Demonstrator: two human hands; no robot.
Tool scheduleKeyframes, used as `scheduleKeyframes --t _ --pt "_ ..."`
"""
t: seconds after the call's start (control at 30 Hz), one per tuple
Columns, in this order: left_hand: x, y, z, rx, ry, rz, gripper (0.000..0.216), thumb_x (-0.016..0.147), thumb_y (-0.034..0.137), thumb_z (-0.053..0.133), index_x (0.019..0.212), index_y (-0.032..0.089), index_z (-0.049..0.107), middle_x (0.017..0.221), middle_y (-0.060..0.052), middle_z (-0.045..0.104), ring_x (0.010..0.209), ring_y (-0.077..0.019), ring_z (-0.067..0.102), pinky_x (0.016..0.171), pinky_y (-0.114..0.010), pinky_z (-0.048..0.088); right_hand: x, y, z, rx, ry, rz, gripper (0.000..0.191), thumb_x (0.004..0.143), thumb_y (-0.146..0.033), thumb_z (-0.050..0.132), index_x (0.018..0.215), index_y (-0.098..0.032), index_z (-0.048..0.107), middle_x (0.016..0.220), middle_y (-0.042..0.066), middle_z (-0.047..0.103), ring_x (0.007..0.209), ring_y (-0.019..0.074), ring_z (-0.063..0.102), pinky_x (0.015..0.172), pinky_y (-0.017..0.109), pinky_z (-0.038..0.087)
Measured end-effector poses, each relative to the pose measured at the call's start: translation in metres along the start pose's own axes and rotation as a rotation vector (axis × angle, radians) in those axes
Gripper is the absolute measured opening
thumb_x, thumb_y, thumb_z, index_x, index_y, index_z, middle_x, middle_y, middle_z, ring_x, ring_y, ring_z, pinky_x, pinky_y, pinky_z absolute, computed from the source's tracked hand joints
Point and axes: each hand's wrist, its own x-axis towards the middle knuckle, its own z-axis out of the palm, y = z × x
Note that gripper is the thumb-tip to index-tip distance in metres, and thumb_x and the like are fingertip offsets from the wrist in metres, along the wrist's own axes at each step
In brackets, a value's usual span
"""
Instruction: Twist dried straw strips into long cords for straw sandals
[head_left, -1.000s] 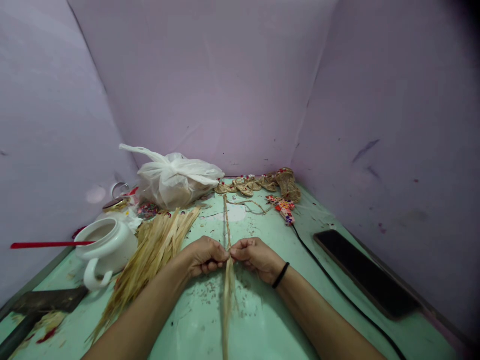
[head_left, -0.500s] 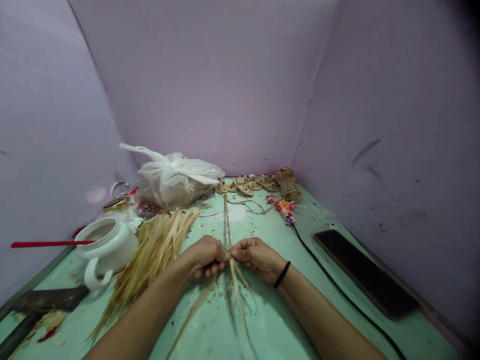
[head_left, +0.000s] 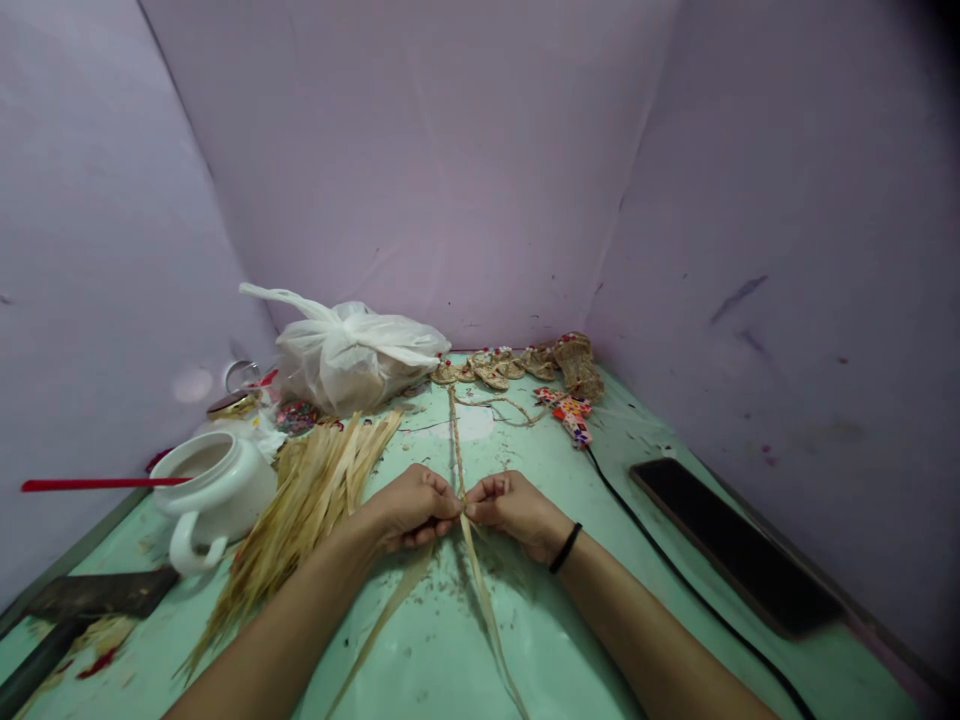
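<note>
A thin straw-coloured braid (head_left: 456,440) runs from the back of the green table down to my fingers. My left hand (head_left: 420,507) is closed, its fingertips pinching the braid's near end. Opposite it, my right hand (head_left: 514,512) pinches the same spot, thumb and forefinger together; a black band circles that wrist. Loose flat strands (head_left: 480,585) hang from the pinch toward me, one trailing down to the left from under my left hand. Just left of my left arm lies a spread bundle of dry straw strips (head_left: 315,510).
At left stand a white pot (head_left: 225,490) with a red stick (head_left: 90,485) across it and a dark-bladed tool (head_left: 97,595). Behind are a tied plastic bag (head_left: 360,360) and woven beaded pieces (head_left: 491,372). At right lie a patterned cross-shaped object (head_left: 570,415), black cord (head_left: 660,560) and phone (head_left: 735,545).
Both hands stay at the braid's end with slight finger movement. The loose strands have shifted; the middle one now swings a little further right, and those at right look blurred.
</note>
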Motion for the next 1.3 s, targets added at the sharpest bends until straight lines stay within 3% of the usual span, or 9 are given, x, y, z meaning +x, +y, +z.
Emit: scheduleKeyframes --t 0.2,0.4,0.6,0.77,0.93,1.03,1.2,1.3 --pt "0.003 -0.002 0.006 -0.003 0.134 0.006 0.012 0.052 0.020 0.054 0.048 0.016 0.044 0.033 0.008 0.034 0.024 -0.0027 0.020 0.026 -0.018 0.011 0.002 0.002 0.001 -0.013 0.034 -0.055 0.006 0.050 -0.006 0.057 0.050 -0.012 0.055 0.040 -0.005 0.047 0.040 0.0036 0.034 0.042 0.018 0.023" --pt "0.003 -0.003 0.004 -0.085 -0.009 0.001 0.021 0.058 0.031 0.055 0.053 0.017 0.041 0.038 0.008 0.036 0.024 -0.0020 0.022 0.028 -0.018 0.008 0.000 -0.001 -0.002 -0.044 0.039 -0.048 0.005 0.051 -0.006 0.055 0.052 -0.011 0.056 0.040 -0.005 0.046 0.039 0.0038 0.034 0.042 0.019 0.023" --pt "0.000 0.000 0.006 -0.069 0.014 -0.003 0.019 0.057 0.029 0.055 0.053 0.017 0.040 0.038 0.007 0.037 0.026 -0.0027 0.024 0.028 -0.018 0.009 -0.001 -0.002 -0.001 -0.079 0.085 -0.043 0.005 0.050 -0.006 0.055 0.050 -0.012 0.055 0.038 -0.005 0.043 0.038 0.0036 0.030 0.041 0.020 0.020" --pt "-0.002 0.003 0.007 -0.063 0.119 0.031 0.012 0.053 0.020 0.052 0.049 0.016 0.042 0.034 0.008 0.030 0.027 -0.0015 0.018 0.030 -0.019 0.009 -0.003 -0.005 -0.003 -0.004 -0.020 -0.061 0.003 0.055 -0.010 0.056 0.053 -0.011 0.055 0.038 -0.006 0.040 0.036 0.0026 0.027 0.039 0.019 0.016" --pt "-0.001 0.003 0.005 -0.052 0.113 0.021 0.013 0.051 0.020 0.053 0.048 0.015 0.042 0.034 0.008 0.030 0.029 -0.0018 0.018 0.034 -0.020 0.008 -0.001 -0.004 -0.006 0.103 -0.140 0.053 0.019 0.069 -0.025 0.050 0.054 -0.012 0.051 0.036 -0.008 0.029 0.033 0.0021 0.015 0.035 0.020 0.005" --pt "0.000 0.003 0.006 -0.038 0.120 0.013 0.013 0.050 0.021 0.053 0.047 0.016 0.042 0.033 0.008 0.030 0.029 -0.0024 0.018 0.035 -0.020 0.009 0.000 -0.003 -0.004 0.113 -0.100 0.102 0.027 0.074 -0.031 0.047 0.052 -0.014 0.047 0.035 -0.008 0.026 0.032 0.0025 0.013 0.035 0.020 0.004" --pt "0.001 0.002 0.007 0.013 0.148 0.045 0.008 0.048 0.016 0.050 0.045 0.015 0.043 0.034 0.008 0.028 0.033 -0.0029 0.018 0.038 -0.022 0.010 0.000 -0.002 0.003 -0.028 0.035 0.035 0.035 0.065 -0.038 0.061 0.046 -0.016 0.041 0.030 -0.009 0.024 0.030 0.0022 0.014 0.033 0.022 0.005" --pt "0.001 0.001 0.008 0.063 0.171 0.095 0.004 0.046 0.014 0.049 0.044 0.014 0.046 0.036 0.006 0.031 0.037 -0.0039 0.022 0.040 -0.022 0.014 0.002 -0.002 0.008 -0.069 0.123 0.029 0.040 0.064 -0.045 0.060 0.044 -0.016 0.041 0.030 -0.008 0.027 0.030 0.0020 0.017 0.033 0.021 0.008"
